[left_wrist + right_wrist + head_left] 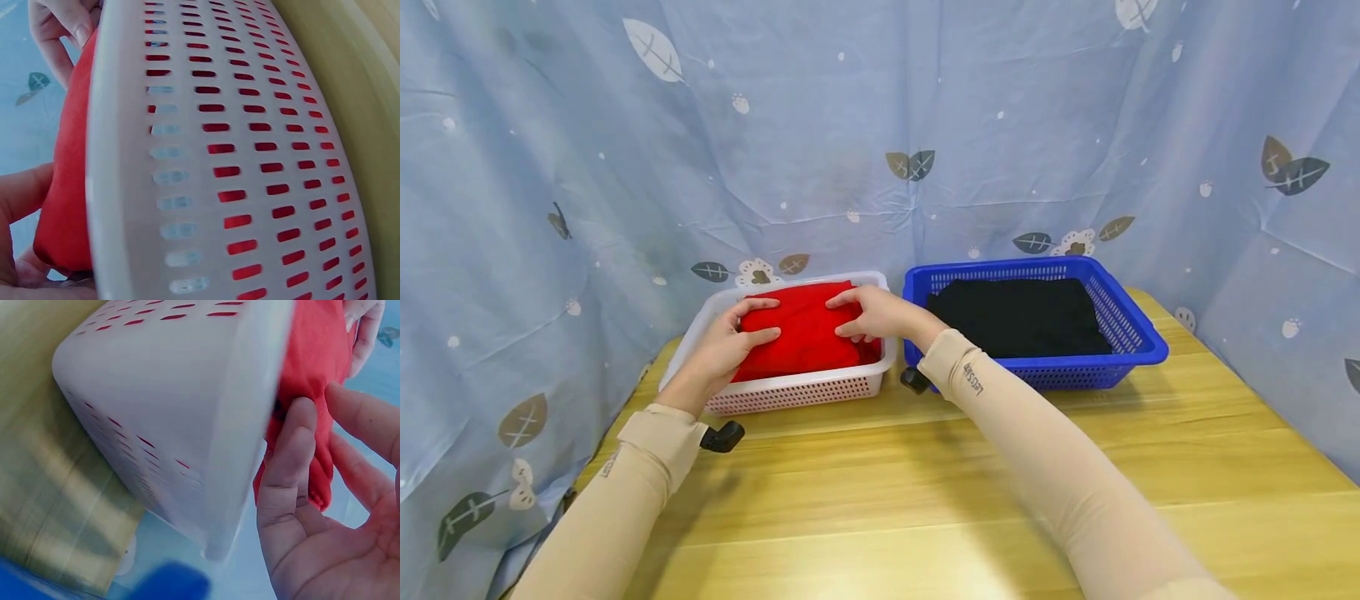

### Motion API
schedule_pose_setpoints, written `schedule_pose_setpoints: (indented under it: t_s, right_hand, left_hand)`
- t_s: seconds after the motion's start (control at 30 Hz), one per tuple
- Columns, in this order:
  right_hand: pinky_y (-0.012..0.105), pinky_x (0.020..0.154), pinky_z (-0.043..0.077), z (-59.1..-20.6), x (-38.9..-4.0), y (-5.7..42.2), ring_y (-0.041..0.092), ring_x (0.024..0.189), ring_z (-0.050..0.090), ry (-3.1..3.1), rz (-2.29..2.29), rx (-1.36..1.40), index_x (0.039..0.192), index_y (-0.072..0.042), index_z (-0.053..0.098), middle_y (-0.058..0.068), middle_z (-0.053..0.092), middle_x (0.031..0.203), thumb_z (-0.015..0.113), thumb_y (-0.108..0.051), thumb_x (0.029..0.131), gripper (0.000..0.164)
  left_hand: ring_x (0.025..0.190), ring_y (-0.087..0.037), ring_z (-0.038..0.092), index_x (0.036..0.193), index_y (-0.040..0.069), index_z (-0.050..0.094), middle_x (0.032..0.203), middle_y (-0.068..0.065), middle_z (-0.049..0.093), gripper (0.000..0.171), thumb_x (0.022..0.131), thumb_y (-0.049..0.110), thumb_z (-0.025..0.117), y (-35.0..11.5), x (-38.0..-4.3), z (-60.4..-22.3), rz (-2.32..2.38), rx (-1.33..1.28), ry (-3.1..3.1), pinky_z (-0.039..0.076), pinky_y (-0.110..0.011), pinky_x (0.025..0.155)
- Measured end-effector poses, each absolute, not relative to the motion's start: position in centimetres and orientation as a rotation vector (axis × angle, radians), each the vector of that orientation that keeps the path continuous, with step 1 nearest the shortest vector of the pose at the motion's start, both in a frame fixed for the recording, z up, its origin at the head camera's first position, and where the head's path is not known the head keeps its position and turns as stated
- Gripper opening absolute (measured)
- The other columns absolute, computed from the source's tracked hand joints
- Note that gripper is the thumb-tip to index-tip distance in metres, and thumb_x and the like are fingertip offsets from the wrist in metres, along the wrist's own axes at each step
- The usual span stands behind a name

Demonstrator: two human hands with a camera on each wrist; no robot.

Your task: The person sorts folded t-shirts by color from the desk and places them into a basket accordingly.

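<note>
A folded red cloth [801, 329] lies in the white basket [797, 392], bulging a little above its rim. My left hand [721, 350] holds the cloth's left end, with thumb and forefinger on top. In the left wrist view, other fingers [31, 265] show by the cloth's end. At the opposite end my right hand [883, 317] holds the cloth, two digits lying on top. The right wrist view shows further fingers [287, 462] tucked between the cloth's side and the basket rim. Exactly how far the fingers reach beneath is hidden.
To the right of the white basket stands a blue basket [1075, 362] with folded black cloth [1018, 317] in it. Both baskets are on a wooden table [865, 492]. A light blue curtain with leaf prints [820, 125] hangs behind and at both sides.
</note>
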State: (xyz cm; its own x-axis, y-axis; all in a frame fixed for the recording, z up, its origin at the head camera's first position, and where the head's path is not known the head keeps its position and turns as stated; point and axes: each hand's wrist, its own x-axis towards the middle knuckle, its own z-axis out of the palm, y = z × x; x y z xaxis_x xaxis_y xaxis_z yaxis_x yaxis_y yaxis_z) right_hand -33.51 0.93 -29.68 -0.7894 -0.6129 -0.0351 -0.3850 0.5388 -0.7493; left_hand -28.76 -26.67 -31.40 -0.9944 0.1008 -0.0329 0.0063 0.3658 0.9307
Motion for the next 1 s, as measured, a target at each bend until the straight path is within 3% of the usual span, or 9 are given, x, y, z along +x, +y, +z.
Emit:
schedule_pose_setpoints:
  t_s: [0.17,0.37,0.53,0.63,0.8,0.9,1.0]
  right_hand:
    - [0.03,0.086,0.064,-30.4,-33.9,0.2,0.022,0.089,0.074,2.481,-1.047,-0.771,0.157,-0.009,0.054,0.014,0.078,0.105,0.071,-0.017,0.104,0.057]
    - [0.028,0.086,0.063,-30.8,-33.7,-0.7,0.02,0.089,0.075,2.487,-0.965,-0.739,0.158,-0.006,0.052,0.014,0.079,0.11,0.072,-0.022,0.104,0.06]
    - [0.028,0.086,0.06,-31.0,-33.5,-1.3,0.019,0.085,0.072,2.538,-0.87,-0.731,0.158,-0.004,0.052,0.01,0.078,0.102,0.073,-0.025,0.104,0.062]
    - [0.033,0.1,0.059,-31.2,-33.4,-1.6,0.021,0.096,0.073,2.587,-0.786,-0.742,0.157,-0.003,0.053,0.012,0.078,0.109,0.072,-0.028,0.104,0.062]
    - [0.042,0.121,0.048,-31.2,-33.2,-2.1,0.028,0.133,0.064,2.647,-0.7,-0.738,0.155,-0.002,0.055,0.015,0.066,0.147,0.072,-0.031,0.104,0.061]
    - [0.042,0.121,0.047,-31.1,-33.0,-2.3,0.029,0.137,0.06,2.66,-0.68,-0.703,0.154,-0.002,0.056,0.015,0.061,0.153,0.071,-0.033,0.104,0.061]
    - [0.041,0.119,0.05,-31.1,-32.8,-2.5,0.028,0.13,0.062,2.679,-0.67,-0.664,0.152,-0.003,0.057,0.015,0.063,0.15,0.072,-0.033,0.104,0.059]
  left_hand:
    - [0.131,-0.033,0.054,0.159,0.019,0.046,0.164,-0.017,0.04,0.057,0.106,0.013,0.065,-26.6,-29.3,-31.9,1.614,0.059,2.561,0.054,-0.025,0.099]
    - [0.144,-0.04,0.04,0.158,0.012,0.047,0.165,-0.023,0.037,0.057,0.104,0.009,0.066,-26.9,-29.6,-32.1,1.462,0.058,2.657,0.042,-0.05,0.12]
    - [0.138,-0.04,0.046,0.155,0.01,0.05,0.159,-0.024,0.044,0.055,0.103,0.01,0.068,-26.9,-29.8,-32.3,1.362,0.055,2.688,0.042,-0.052,0.118]
    - [0.137,-0.04,0.046,0.154,0.008,0.051,0.158,-0.026,0.044,0.055,0.102,0.01,0.068,-27.0,-29.8,-32.3,1.307,0.064,2.703,0.041,-0.051,0.118]
    - [0.143,-0.044,0.039,0.154,0.005,0.05,0.161,-0.028,0.04,0.054,0.103,0.01,0.067,-27.1,-29.8,-32.3,1.226,0.055,2.721,0.035,-0.058,0.125]
    - [0.146,-0.045,0.038,0.153,0.005,0.051,0.162,-0.029,0.04,0.053,0.103,0.011,0.067,-27.0,-29.8,-32.3,1.159,0.046,2.748,0.033,-0.06,0.127]
    - [0.147,-0.046,0.037,0.152,0.005,0.052,0.162,-0.029,0.04,0.052,0.103,0.013,0.066,-27.1,-29.8,-32.4,1.094,0.036,2.778,0.031,-0.061,0.128]
